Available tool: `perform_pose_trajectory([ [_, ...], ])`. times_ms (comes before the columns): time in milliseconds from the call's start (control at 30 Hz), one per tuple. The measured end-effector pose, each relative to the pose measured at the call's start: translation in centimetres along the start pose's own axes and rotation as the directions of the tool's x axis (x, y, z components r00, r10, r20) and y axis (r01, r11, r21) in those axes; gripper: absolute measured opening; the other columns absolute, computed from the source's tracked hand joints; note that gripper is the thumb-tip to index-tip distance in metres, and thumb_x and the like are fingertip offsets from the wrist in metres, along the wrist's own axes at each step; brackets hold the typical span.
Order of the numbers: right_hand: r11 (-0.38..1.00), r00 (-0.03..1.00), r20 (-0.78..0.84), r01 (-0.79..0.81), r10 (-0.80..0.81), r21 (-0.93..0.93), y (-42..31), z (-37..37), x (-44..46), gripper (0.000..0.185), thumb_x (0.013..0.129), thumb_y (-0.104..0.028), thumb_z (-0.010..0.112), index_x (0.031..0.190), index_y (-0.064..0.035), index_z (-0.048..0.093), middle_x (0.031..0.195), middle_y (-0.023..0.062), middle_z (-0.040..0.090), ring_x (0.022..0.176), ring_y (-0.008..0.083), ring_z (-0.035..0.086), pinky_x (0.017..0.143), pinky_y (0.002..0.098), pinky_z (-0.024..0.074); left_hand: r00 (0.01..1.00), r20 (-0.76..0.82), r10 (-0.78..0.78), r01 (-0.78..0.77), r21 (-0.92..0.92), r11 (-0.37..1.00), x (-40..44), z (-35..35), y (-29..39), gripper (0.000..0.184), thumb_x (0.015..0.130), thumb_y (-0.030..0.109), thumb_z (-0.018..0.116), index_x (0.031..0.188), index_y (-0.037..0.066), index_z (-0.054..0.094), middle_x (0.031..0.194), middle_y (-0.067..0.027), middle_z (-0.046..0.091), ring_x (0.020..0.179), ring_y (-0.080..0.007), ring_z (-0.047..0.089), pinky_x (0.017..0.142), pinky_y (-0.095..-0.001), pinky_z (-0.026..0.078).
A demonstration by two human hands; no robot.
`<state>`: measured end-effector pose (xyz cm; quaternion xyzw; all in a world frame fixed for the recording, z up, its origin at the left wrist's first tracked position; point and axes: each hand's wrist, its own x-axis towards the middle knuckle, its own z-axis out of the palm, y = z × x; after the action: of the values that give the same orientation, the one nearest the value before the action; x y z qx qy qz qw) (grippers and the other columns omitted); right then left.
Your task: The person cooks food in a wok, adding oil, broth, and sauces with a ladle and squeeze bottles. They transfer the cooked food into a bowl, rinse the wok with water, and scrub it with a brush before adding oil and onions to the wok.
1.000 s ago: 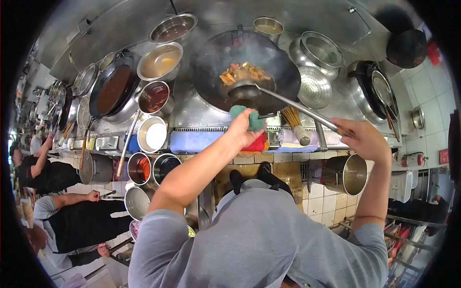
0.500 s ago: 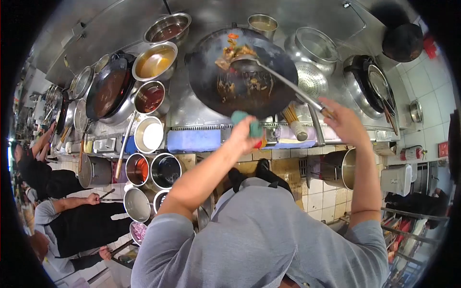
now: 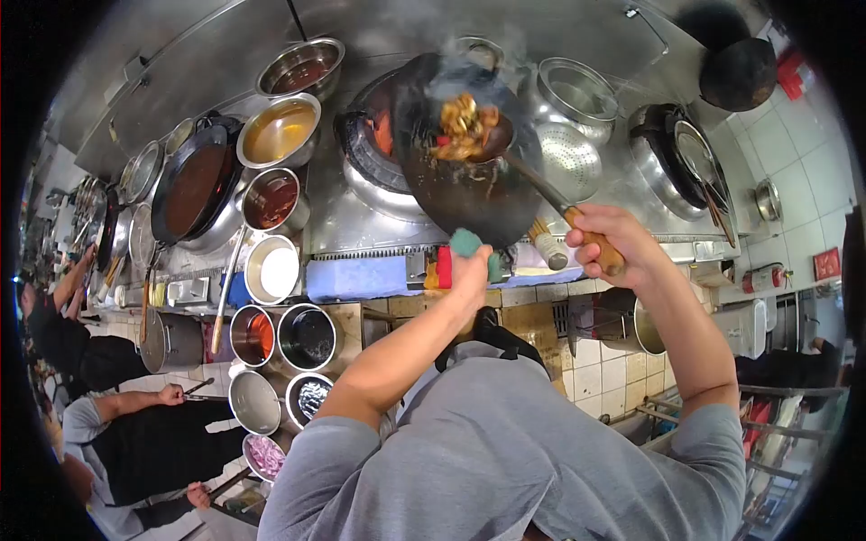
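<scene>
My left hand (image 3: 471,273) is closed around a green cloth (image 3: 467,243) at the near edge of the dark wok (image 3: 451,194); the wok's handle is hidden there. The wok is tilted and lifted off the burner (image 3: 374,135), where an orange glow shows. My right hand (image 3: 618,242) grips the wooden handle of a ladle (image 3: 532,176). The ladle's bowl touches browned food pieces (image 3: 465,126) in the wok, and smoke rises above them.
Left of the wok stand a bowl of yellow liquid (image 3: 281,131), a pot of red sauce (image 3: 271,200) and a white container (image 3: 272,270). A perforated strainer (image 3: 568,162) and bamboo brush (image 3: 548,245) are at right. Co-workers (image 3: 144,442) stand at far left.
The wok has come off the burner and shifted right, uncovering the glow. My left hand moved with it. The ladle has turned, and my right hand has shifted left and lower.
</scene>
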<state>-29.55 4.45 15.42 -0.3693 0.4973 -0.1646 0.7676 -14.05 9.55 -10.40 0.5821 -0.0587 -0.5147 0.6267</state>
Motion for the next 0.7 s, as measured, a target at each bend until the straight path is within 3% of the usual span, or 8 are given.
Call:
perform_pose_trajectory([
  [33, 0.981, 0.992, 0.118, -0.070, 0.049, 0.181, -0.1, 0.0, 0.2, 0.021, 0.087, -0.012, 0.052, 0.104, -0.0034, 0.043, 0.074, 0.0030, 0.049, 0.053, 0.0064, 0.048, 0.040, 0.0208, 0.0380, 1.000, 0.004, -0.006, 0.006, 0.009, 1.000, 0.0, -0.4, 0.7, 0.025, 0.080, 0.013, 0.060, 0.101, 0.006, 0.049, 0.093, -0.0053, 0.054, 0.083, -0.0187, 0.055, 0.071, -0.0372, 0.048],
  [100, 0.925, 0.969, 0.239, -0.144, 0.060, 0.352, 0.4, 0.0, 0.1, 0.020, 0.087, -0.012, 0.053, 0.102, -0.0027, 0.043, 0.076, 0.0028, 0.049, 0.054, 0.0050, 0.048, 0.040, 0.0194, 0.0374, 0.913, 0.206, -0.352, 0.399, -0.269, 0.877, -2.4, -0.1, 7.7, 0.020, 0.081, 0.013, 0.058, 0.098, 0.009, 0.048, 0.088, -0.0046, 0.052, 0.076, -0.0186, 0.054, 0.065, -0.0377, 0.049],
  [133, 0.851, 0.950, 0.303, -0.220, 0.076, 0.476, 0.9, 0.0, 0.1, 0.021, 0.087, -0.012, 0.052, 0.102, -0.0005, 0.042, 0.076, 0.0027, 0.049, 0.054, 0.0045, 0.047, 0.040, 0.0184, 0.0368, 0.885, 0.263, -0.384, 0.462, -0.398, 0.793, -3.9, -0.2, 9.3, 0.016, 0.082, 0.014, 0.057, 0.095, 0.010, 0.049, 0.087, -0.0045, 0.053, 0.073, -0.0195, 0.054, 0.061, -0.0357, 0.050],
  [300, 0.595, 0.881, 0.473, -0.378, -0.004, 0.709, 1.9, 0.1, 0.3, 0.029, 0.088, -0.010, 0.049, 0.110, 0.0072, 0.040, 0.081, 0.0023, 0.047, 0.058, 0.0036, 0.048, 0.042, 0.0165, 0.0365, 0.819, 0.387, -0.423, 0.566, -0.429, 0.704, 0.1, -1.0, 10.9, 0.012, 0.083, 0.016, 0.057, 0.088, 0.008, 0.048, 0.081, -0.0066, 0.052, 0.071, -0.0190, 0.054, 0.061, -0.0330, 0.052],
  [367, 0.622, 0.877, 0.477, -0.345, -0.053, 0.702, 2.4, 0.0, 0.6, 0.031, 0.089, -0.011, 0.047, 0.114, 0.0061, 0.039, 0.082, 0.0019, 0.046, 0.059, 0.0035, 0.048, 0.043, 0.0167, 0.0369, 0.865, 0.291, -0.408, 0.502, -0.482, 0.718, 0.9, -0.5, 12.9, 0.012, 0.084, 0.017, 0.056, 0.086, 0.008, 0.048, 0.079, -0.0066, 0.052, 0.071, -0.0193, 0.055, 0.061, -0.0330, 0.053],
  [500, 0.693, 0.893, 0.448, -0.297, -0.042, 0.657, 2.9, -0.4, -2.3, 0.027, 0.091, -0.011, 0.044, 0.115, 0.0007, 0.042, 0.080, 0.0011, 0.046, 0.057, 0.0026, 0.046, 0.042, 0.0176, 0.0374, 0.833, 0.365, -0.415, 0.538, -0.363, 0.761, -1.2, -1.4, 12.2, 0.016, 0.084, 0.021, 0.057, 0.085, 0.008, 0.049, 0.078, -0.0062, 0.052, 0.068, -0.0191, 0.055, 0.060, -0.0350, 0.052],
  [633, 0.838, 0.955, 0.297, -0.175, 0.016, 0.517, 3.2, -0.2, -4.0, 0.018, 0.090, -0.011, 0.046, 0.106, -0.0043, 0.044, 0.078, 0.0013, 0.046, 0.054, 0.0023, 0.045, 0.041, 0.0191, 0.0386, 0.930, 0.235, -0.284, 0.323, -0.148, 0.935, -0.5, -2.6, 8.9, 0.018, 0.082, 0.020, 0.060, 0.091, 0.007, 0.051, 0.082, -0.0067, 0.054, 0.074, -0.0197, 0.057, 0.064, -0.0365, 0.050],
  [700, 0.846, 0.945, 0.322, -0.220, 0.061, 0.485, 3.3, -0.2, -4.1, 0.014, 0.089, -0.011, 0.048, 0.101, -0.0053, 0.044, 0.079, 0.0017, 0.046, 0.055, 0.0026, 0.045, 0.041, 0.0192, 0.0386, 0.980, 0.089, 0.180, -0.197, 0.265, 0.944, 0.1, -4.5, 3.1, 0.025, 0.081, 0.015, 0.059, 0.101, 0.006, 0.050, 0.089, -0.0063, 0.055, 0.080, -0.0205, 0.057, 0.070, -0.0358, 0.049],
])
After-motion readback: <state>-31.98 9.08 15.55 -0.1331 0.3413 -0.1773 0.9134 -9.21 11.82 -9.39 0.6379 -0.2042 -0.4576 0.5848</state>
